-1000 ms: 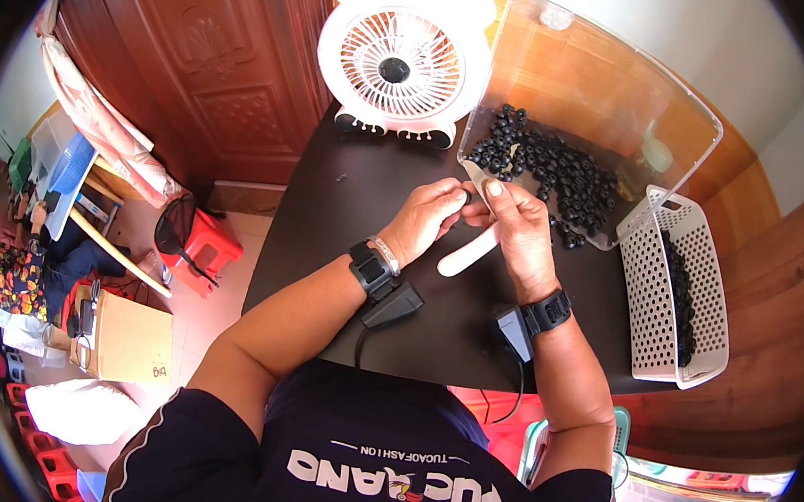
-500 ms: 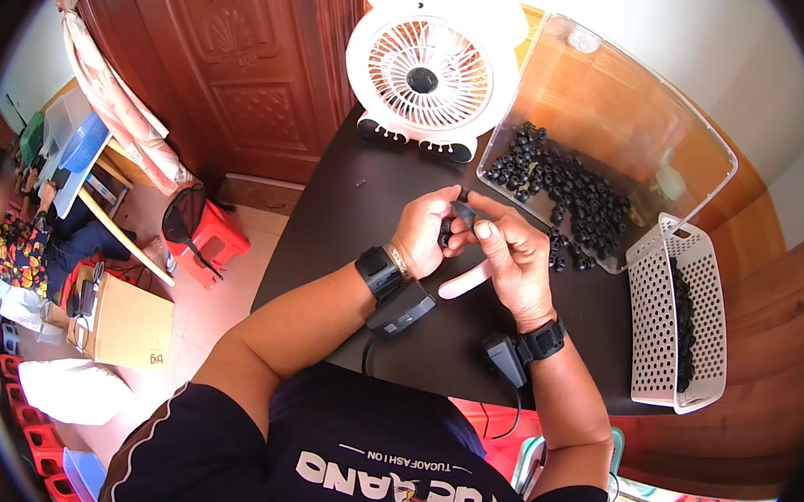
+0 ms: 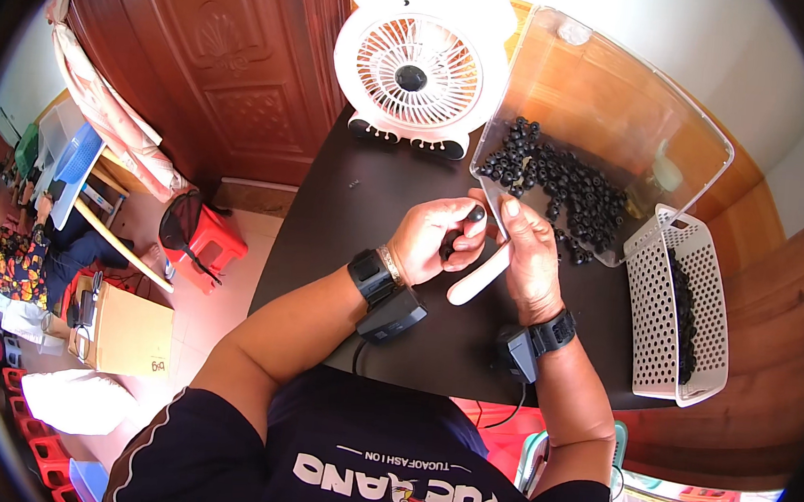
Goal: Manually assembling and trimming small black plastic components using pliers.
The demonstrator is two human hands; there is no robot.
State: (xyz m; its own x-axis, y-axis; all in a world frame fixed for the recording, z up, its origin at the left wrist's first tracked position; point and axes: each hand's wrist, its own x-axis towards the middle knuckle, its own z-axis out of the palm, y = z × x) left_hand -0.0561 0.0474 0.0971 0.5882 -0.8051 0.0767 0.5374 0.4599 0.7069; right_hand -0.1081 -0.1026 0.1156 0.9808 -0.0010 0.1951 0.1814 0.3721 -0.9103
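Observation:
My left hand point(image 3: 431, 239) is closed around small black round pieces. One smooth black piece point(image 3: 476, 213) shows between its thumb and index finger, and another dark piece point(image 3: 449, 245) sits under the curled fingers. My right hand point(image 3: 535, 266) grips a tool with a pale pink handle point(image 3: 480, 278); the handle's end points down toward the left, and the working end is hidden by the fingers. Both hands are close together above the dark table point(image 3: 563, 358), just in front of the clear plastic bin point(image 3: 623, 80) and its pile of black pieces point(image 3: 576, 194).
A white perforated basket point(image 3: 648, 299) holding black pieces point(image 3: 683, 320) stands right of the bin. The white fan point(image 3: 411, 77) is at the back. At left are a red stool point(image 3: 214, 241), a cardboard box point(image 3: 134, 329) and another person point(image 3: 19, 254) at a table.
My hands have moved slightly apart, the right one shifting a little to the right with the tool. The black piece in my left hand now shows more plainly.

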